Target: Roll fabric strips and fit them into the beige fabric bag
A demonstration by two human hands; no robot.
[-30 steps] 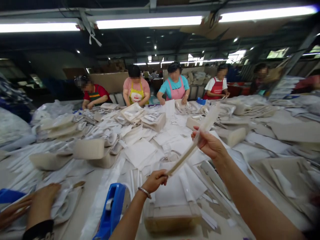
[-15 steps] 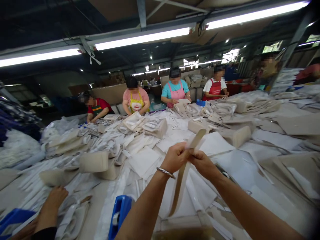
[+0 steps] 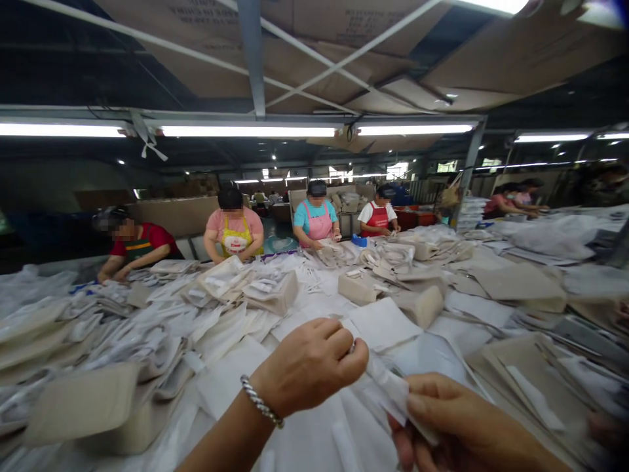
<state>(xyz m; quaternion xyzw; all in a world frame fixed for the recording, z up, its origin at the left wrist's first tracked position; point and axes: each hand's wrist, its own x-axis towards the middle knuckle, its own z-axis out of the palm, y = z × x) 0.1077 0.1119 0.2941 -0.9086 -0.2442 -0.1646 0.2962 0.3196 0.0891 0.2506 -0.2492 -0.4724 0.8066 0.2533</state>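
My right hand [image 3: 457, 410] is closed round a strap wrapped in thin white paper [image 3: 390, 387], at the lower right of centre. The wrapped strap slants up and left from my fingers. Its far end comes close to my left hand [image 3: 314, 364], which is raised over the pile with its fingers curled in a pinch. What lies between these fingertips is mostly hidden. A twisted silver bracelet [image 3: 261, 401] circles my left wrist. Under both hands lie loose white paper sheets [image 3: 386, 322].
Beige bag pieces [image 3: 81, 403] and more white paper cover the table, with a boxy beige bag [image 3: 272, 292] further off. Several co-workers in aprons, one in a pink apron [image 3: 318, 219], work along the far side. A metal post [image 3: 469, 170] stands at the right.
My hands have moved apart and come nearer; the strap, upright and brownish before, now lies slanted in white paper. The view has swung right, and the neighbouring hand and blue tape dispensers have left it.
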